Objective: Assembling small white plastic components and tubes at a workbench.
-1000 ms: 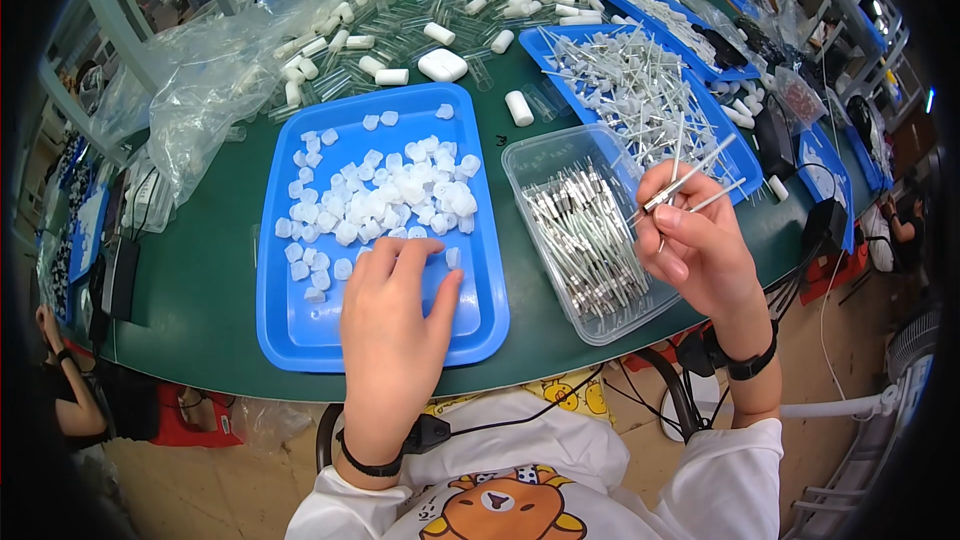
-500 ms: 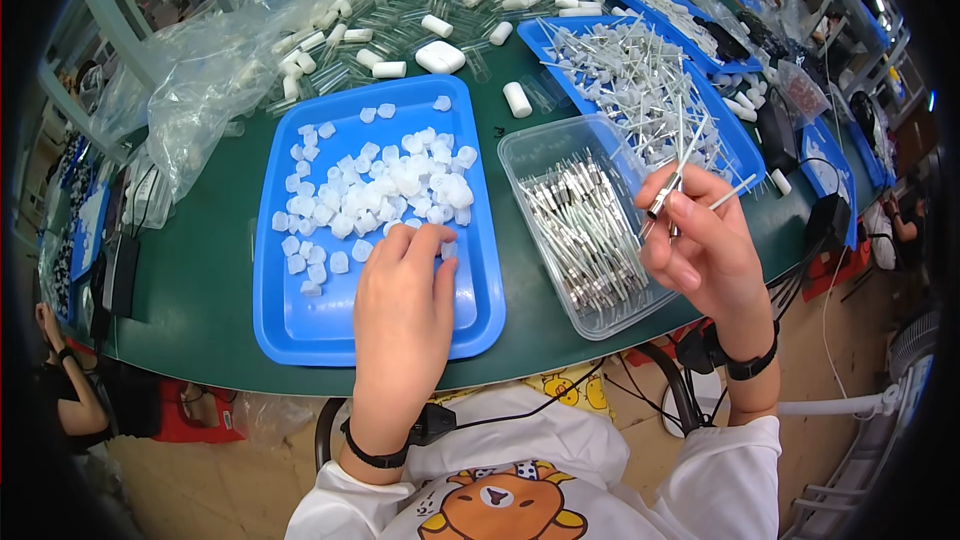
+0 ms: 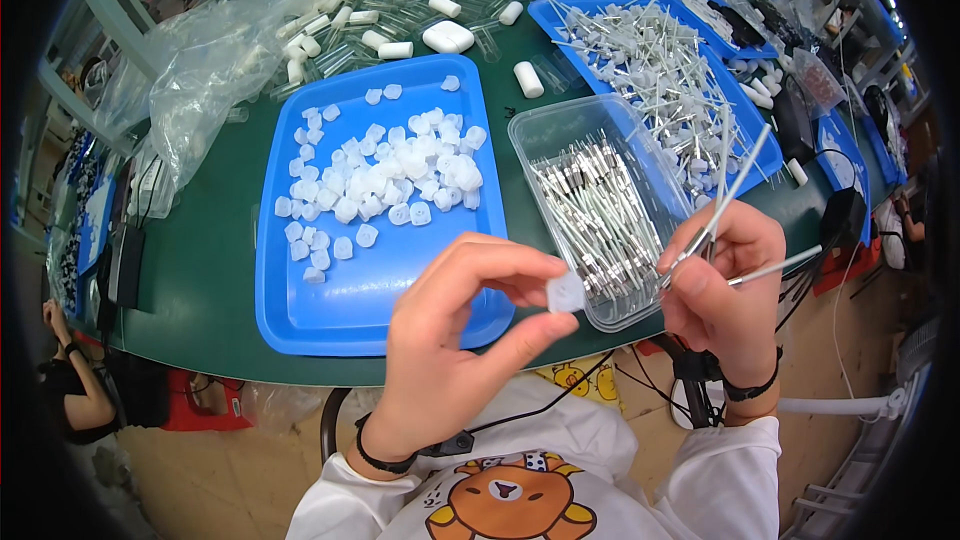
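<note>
Between the thumb and fingertips of my left hand is a small translucent white plastic cap, held up near the front edge of the table. My right hand is closed on several thin white rods with metal ends, which stick out at different angles. Below and left of the rods stands a clear plastic box full of similar metal-ended rods. The blue tray at left carries a heap of the same small caps.
Another blue tray at the far right holds white rods with caps on them. Clear tubes and white cylinders lie across the back. Plastic bags crumple at left; a co-worker's arm shows at the left edge.
My left hand has left the blue tray with a cap and come right, toward my right hand. My right hand has moved slightly down and right, still holding the rods.
</note>
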Available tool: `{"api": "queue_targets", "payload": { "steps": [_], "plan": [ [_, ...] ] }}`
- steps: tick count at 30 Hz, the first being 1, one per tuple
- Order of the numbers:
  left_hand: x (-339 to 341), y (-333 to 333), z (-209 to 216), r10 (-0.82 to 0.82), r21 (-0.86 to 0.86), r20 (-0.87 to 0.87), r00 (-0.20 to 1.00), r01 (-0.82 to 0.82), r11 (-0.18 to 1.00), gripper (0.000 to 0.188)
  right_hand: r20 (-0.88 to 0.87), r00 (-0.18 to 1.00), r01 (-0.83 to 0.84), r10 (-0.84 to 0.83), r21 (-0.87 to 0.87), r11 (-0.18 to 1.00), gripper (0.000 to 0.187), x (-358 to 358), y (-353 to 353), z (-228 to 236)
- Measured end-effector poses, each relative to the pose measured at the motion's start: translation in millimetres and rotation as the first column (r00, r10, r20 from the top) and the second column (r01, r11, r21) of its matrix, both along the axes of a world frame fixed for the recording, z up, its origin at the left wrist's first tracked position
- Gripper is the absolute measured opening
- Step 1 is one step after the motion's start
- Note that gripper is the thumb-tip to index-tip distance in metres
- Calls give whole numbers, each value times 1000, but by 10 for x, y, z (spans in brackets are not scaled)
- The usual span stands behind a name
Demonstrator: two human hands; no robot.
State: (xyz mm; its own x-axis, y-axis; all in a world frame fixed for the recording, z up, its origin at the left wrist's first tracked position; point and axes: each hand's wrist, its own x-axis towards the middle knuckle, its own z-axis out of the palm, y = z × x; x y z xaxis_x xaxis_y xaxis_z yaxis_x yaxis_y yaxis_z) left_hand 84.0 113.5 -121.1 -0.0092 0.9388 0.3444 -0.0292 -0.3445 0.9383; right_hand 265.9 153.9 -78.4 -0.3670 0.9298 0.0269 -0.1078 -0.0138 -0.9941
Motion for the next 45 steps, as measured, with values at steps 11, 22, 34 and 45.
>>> {"api": "queue_targets", "payload": {
  "steps": [11, 22, 34, 45],
  "plan": [
    [133, 2, -84, -199, 162, 168, 966, 172, 972, 38, -24, 999, -21, 24, 103, 994, 21, -65, -121, -40],
    [75, -40, -119, -276, -10, 114, 954, 279, 960, 20, -70, 997, 36, -27, 144, 989, 23, -43, -173, -83],
    [102, -93, -24, -303, -55, 245, 921, 325, 944, 16, -95, 994, 61, -59, 14, 998, 23, -63, -235, -81],
    [102, -157, -61, -373, 17, 308, 875, 387, 922, 32, -7, 992, 119, -124, 335, 935, 25, -75, -363, -161]
  ]
}}
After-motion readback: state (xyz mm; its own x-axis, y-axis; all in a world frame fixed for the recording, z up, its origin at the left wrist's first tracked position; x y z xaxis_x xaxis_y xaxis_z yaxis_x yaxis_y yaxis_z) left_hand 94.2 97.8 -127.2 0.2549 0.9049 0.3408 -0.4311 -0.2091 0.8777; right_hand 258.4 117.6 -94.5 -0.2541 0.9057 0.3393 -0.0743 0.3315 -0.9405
